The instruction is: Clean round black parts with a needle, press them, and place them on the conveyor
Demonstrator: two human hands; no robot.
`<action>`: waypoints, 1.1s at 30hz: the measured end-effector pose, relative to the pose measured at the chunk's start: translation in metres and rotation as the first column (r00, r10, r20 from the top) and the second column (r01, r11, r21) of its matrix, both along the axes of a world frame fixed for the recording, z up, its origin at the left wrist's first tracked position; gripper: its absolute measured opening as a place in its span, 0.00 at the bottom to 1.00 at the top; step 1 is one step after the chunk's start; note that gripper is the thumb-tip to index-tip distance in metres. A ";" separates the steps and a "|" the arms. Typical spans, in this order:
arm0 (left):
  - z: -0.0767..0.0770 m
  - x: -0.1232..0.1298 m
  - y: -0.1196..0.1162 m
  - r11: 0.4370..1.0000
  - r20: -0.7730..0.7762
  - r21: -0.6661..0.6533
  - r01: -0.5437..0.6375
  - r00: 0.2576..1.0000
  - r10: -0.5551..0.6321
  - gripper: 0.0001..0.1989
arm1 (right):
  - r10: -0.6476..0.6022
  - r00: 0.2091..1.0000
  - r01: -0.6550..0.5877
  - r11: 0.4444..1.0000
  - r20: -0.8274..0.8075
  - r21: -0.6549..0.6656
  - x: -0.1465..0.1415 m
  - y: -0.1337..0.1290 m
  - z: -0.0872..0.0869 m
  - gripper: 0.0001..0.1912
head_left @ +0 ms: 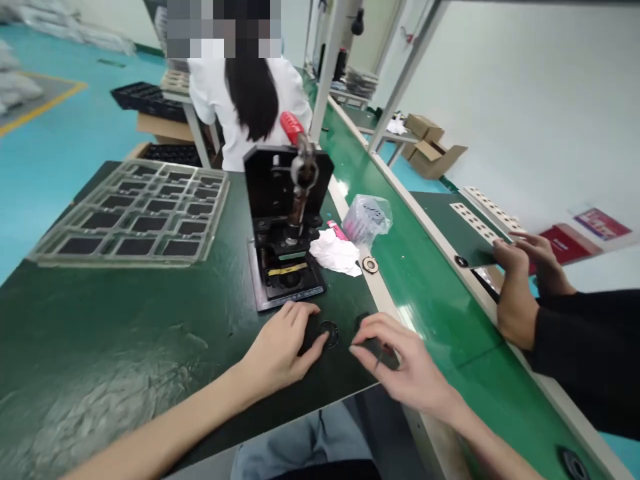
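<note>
My left hand is low over the green tabletop, its thumb pressed against a small black round part with a ring-shaped rim. The fingers curl above that part, partly out of sight. To its right, my right hand has thumb and forefinger pinched together; whatever is between them is too small to make out. A small dark piece shows just behind those fingertips. Beyond both hands stands a black press fixture with a red-handled lever and a yellow strip across its base.
At left lies a clear compartment tray with dark pads. White tissue, a plastic-bagged item and a ring part sit right of the fixture. A green conveyor runs alongside; another person's hands work across it. Someone in white sits ahead.
</note>
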State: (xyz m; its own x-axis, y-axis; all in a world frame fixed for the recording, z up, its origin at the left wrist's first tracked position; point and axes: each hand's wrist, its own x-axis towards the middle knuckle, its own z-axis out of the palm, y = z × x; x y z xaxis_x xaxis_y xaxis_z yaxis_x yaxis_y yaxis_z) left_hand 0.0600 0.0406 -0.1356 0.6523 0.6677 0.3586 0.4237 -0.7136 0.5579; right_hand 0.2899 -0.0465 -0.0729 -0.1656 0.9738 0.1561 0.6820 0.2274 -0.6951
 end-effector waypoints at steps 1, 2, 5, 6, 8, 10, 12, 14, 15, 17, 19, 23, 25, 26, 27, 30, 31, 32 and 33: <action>0.002 0.001 -0.002 0.999 -0.033 0.014 0.035 0.999 -0.034 0.14 | -0.031 0.998 0.028 0.998 -0.056 -0.047 0.007 -0.001 0.005 0.08; 0.005 0.001 -0.004 0.997 -0.072 0.024 0.080 0.994 -0.078 0.15 | -0.066 0.993 0.058 0.995 -0.102 -0.077 0.014 -0.001 0.008 0.11; 0.011 0.001 -0.006 0.977 -0.170 0.008 0.213 0.963 -0.209 0.18 | -0.204 0.943 0.188 0.979 -0.265 -0.085 0.027 0.006 0.007 0.17; 0.013 0.001 -0.007 0.971 -0.178 -0.004 0.238 0.955 -0.235 0.19 | -0.243 0.921 0.234 0.970 -0.304 -0.065 0.028 0.010 0.004 0.18; 0.014 0.002 -0.008 0.964 -0.175 -0.016 0.264 0.949 -0.263 0.20 | -0.282 0.913 0.304 0.952 -0.296 0.031 0.025 0.021 0.000 0.18; 0.014 0.003 -0.010 0.962 -0.185 -0.006 0.275 0.945 -0.271 0.21 | -0.247 0.945 0.287 0.942 -0.215 0.176 0.016 0.035 -0.002 0.17; 0.013 0.003 -0.012 0.956 -0.215 0.007 0.294 0.934 -0.286 0.24 | -0.166 0.968 0.213 0.941 -0.186 0.265 0.003 0.053 -0.003 0.16; 0.012 0.004 -0.013 0.951 -0.236 0.008 0.310 0.924 -0.300 0.27 | -0.079 0.970 0.143 0.951 -0.231 0.273 -0.013 0.073 -0.004 0.16; 0.012 0.004 -0.013 0.949 -0.238 0.003 0.316 0.922 -0.306 0.28 | -0.050 0.967 0.118 0.957 -0.251 0.264 -0.020 0.083 -0.005 0.15; 0.012 0.004 -0.013 0.946 -0.227 -0.009 0.324 0.921 -0.318 0.26 | -0.018 0.969 0.083 0.964 -0.248 0.254 -0.033 0.100 -0.009 0.15; 0.011 0.004 -0.012 0.944 -0.208 -0.020 0.330 0.922 -0.327 0.25 | 0.013 0.978 0.043 0.965 -0.209 0.260 -0.042 0.112 -0.014 0.16; 0.008 0.006 -0.013 0.944 -0.160 -0.002 0.329 0.932 -0.325 0.25 | 0.081 0.990 -0.050 0.965 -0.112 0.257 -0.049 0.124 -0.023 0.15; 0.007 0.007 -0.015 0.945 -0.140 0.029 0.325 0.937 -0.318 0.23 | 0.112 0.992 -0.095 0.965 -0.058 0.245 -0.051 0.127 -0.027 0.13; 0.006 0.008 -0.016 0.946 -0.133 0.043 0.322 0.940 -0.314 0.22 | 0.118 0.992 -0.105 0.964 -0.037 0.243 -0.052 0.128 -0.029 0.13; 0.006 0.008 -0.016 0.946 -0.128 0.055 0.319 0.942 -0.310 0.21 | 0.117 0.993 -0.107 0.962 -0.026 0.250 -0.053 0.129 -0.030 0.13; 0.005 0.009 -0.017 0.948 -0.130 0.083 0.308 0.946 -0.296 0.21 | 0.089 0.995 -0.068 0.949 -0.054 0.309 -0.054 0.129 -0.032 0.12; 0.005 0.009 -0.017 0.948 -0.136 0.089 0.306 0.947 -0.293 0.22 | 0.067 0.995 -0.037 0.940 -0.079 0.338 -0.053 0.128 -0.031 0.11; 0.005 0.009 -0.017 0.948 -0.142 0.096 0.304 0.947 -0.290 0.23 | 0.038 0.993 0.005 0.929 -0.110 0.369 -0.052 0.125 -0.028 0.10; 0.005 0.009 -0.018 0.947 -0.148 0.102 0.303 0.946 -0.287 0.24 | 0.009 0.990 0.049 0.917 -0.142 0.397 -0.049 0.120 -0.024 0.09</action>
State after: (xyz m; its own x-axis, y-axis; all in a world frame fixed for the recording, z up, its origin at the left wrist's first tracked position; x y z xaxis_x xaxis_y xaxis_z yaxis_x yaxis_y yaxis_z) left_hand 0.0688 0.0230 -0.1308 0.8597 0.3949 0.3241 0.2467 -0.8764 0.4136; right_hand 0.2406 0.0734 -0.0966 -0.0954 0.8287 0.5515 0.5930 0.4923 -0.6372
